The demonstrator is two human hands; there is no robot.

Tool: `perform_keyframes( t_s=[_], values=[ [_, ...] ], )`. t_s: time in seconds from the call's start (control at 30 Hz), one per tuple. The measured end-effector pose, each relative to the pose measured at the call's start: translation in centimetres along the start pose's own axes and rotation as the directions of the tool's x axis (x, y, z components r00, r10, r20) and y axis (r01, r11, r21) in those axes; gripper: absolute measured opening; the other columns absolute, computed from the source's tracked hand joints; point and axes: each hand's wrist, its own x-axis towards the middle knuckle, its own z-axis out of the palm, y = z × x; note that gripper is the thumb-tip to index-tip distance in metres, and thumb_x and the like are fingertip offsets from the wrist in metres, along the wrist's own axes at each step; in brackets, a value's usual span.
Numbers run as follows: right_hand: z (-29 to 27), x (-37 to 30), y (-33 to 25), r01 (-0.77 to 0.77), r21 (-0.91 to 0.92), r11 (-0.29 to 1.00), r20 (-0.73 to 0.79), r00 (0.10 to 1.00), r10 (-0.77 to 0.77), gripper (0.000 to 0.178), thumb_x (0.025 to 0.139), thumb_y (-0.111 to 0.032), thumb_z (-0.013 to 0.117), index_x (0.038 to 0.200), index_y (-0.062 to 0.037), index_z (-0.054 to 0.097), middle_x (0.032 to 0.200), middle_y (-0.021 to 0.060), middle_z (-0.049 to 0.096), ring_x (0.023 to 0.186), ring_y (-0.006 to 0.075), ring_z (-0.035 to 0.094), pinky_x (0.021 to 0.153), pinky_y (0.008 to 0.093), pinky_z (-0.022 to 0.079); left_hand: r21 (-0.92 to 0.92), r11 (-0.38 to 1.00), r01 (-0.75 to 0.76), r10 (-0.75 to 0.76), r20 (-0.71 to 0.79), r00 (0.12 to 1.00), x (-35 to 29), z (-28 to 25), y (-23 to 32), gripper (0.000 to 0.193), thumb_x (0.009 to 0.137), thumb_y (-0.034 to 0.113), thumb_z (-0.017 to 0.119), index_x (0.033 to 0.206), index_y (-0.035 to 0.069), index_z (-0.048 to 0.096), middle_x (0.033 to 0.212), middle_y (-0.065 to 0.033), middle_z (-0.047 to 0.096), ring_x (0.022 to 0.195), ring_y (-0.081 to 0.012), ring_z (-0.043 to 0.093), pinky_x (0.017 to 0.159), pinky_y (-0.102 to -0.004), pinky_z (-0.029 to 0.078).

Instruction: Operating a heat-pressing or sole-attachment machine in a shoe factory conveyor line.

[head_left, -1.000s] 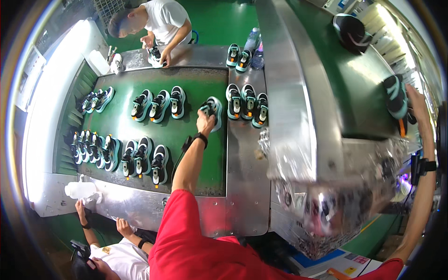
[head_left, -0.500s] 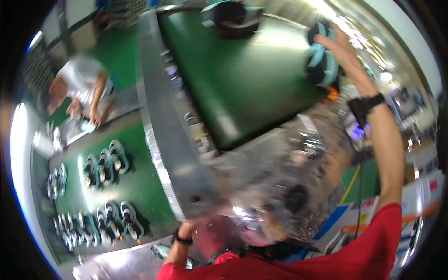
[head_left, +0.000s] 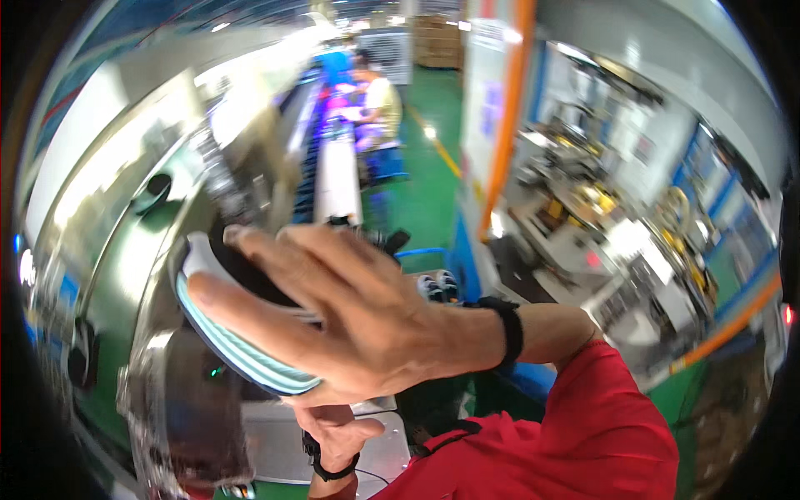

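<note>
A shoe [head_left: 287, 371] with a turquoise and white sole and a dark upper is held close up, left of the middle. My right hand [head_left: 350, 312] lies across it, with the fingers along the upper and sole side, gripping it. A black wristband circles that wrist. Lower down, beneath the shoe's near end, is my left hand [head_left: 337, 433]. Its thumb stands out to the right, away from the shoe; the other fingers are partly hidden behind my right hand. I see nothing held in the left hand.
At left runs a green conveyor belt [head_left: 112, 287] bearing a dark shoe [head_left: 152, 194] and another dark piece [head_left: 82, 354]. A pair of shoes [head_left: 439, 287] stands beyond my right wrist. Farther off, a person [head_left: 379, 112] works at a line. Machinery [head_left: 600, 208] stands right of an orange post [head_left: 507, 125].
My view has swung right, away from the floor shoes and the co-worker at left. My right hand has come from the belt's far right to close in front, bringing the shoe.
</note>
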Motion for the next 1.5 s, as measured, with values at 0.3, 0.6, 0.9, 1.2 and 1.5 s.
perform_keyframes(
  t_s=[0.3,0.6,0.9,1.2,1.5],
  values=[
    [-30.9,-16.4,2.7,-0.897,-0.080,0.435,0.185,0.416,0.891,0.074,0.077,-0.035,0.078,0.136,-0.0040,0.047,0.124,0.0132,0.060,0.113,0.0215,0.057,0.090,0.0339,0.047,-0.384,0.563,0.732,-0.590,0.433,0.682,-3.8,22.8,-6.1,0.049,0.090,0.009,0.061,0.135,-0.001,0.043,0.122,-0.0091,0.057,0.111,-0.0180,0.056,0.097,-0.0322,0.042],
    [-50.1,-34.5,-2.2,-0.899,0.437,-0.040,-0.341,-0.206,0.917,0.065,0.066,-0.013,0.078,0.127,-0.0040,0.055,0.113,0.0052,0.061,0.103,0.0131,0.056,0.093,0.0271,0.044,0.261,0.672,0.693,-0.469,0.874,0.125,-11.6,45.9,-12.5,0.076,0.094,0.020,0.061,0.151,0.000,0.016,0.135,-0.0171,0.050,0.115,-0.0233,0.055,0.094,-0.0340,0.047],
    [-65.8,-40.7,-7.0,-0.988,0.139,-0.061,-0.840,-0.150,0.521,0.061,0.069,-0.011,0.071,0.127,0.0010,0.054,0.114,0.0098,0.059,0.101,0.0173,0.058,0.092,0.0302,0.045,0.324,0.880,0.348,-0.397,0.903,0.162,-20.3,69.9,-26.8,0.043,0.087,0.037,0.064,0.110,0.000,0.060,0.102,-0.0168,0.068,0.092,-0.0212,0.065,0.072,-0.0371,0.050],
    [-66.5,-38.1,-7.7,-0.926,0.072,-0.370,-0.935,-0.191,0.298,0.056,0.068,-0.003,0.061,0.124,0.0015,0.055,0.106,0.0077,0.061,0.089,0.0138,0.059,0.082,0.0260,0.048,0.785,0.617,0.053,-0.767,0.585,0.263,-25.2,78.8,-42.7,0.093,0.077,0.019,0.072,0.143,-0.008,0.011,0.136,-0.0343,0.040,0.124,-0.0442,0.047,0.099,-0.0496,0.044],
    [-74.8,-42.9,7.0,-0.736,-0.311,-0.602,-0.766,-0.181,0.617,0.057,0.066,-0.013,0.071,0.120,0.0029,0.056,0.093,0.0141,0.065,0.084,0.0175,0.063,0.076,0.0291,0.051,0.597,0.201,0.776,-0.829,0.526,-0.190,-15.5,72.8,-39.5,0.028,0.079,0.014,0.072,0.098,-0.006,0.063,0.094,-0.0155,0.068,0.088,-0.0257,0.067,0.074,-0.0376,0.054]
  ],
)
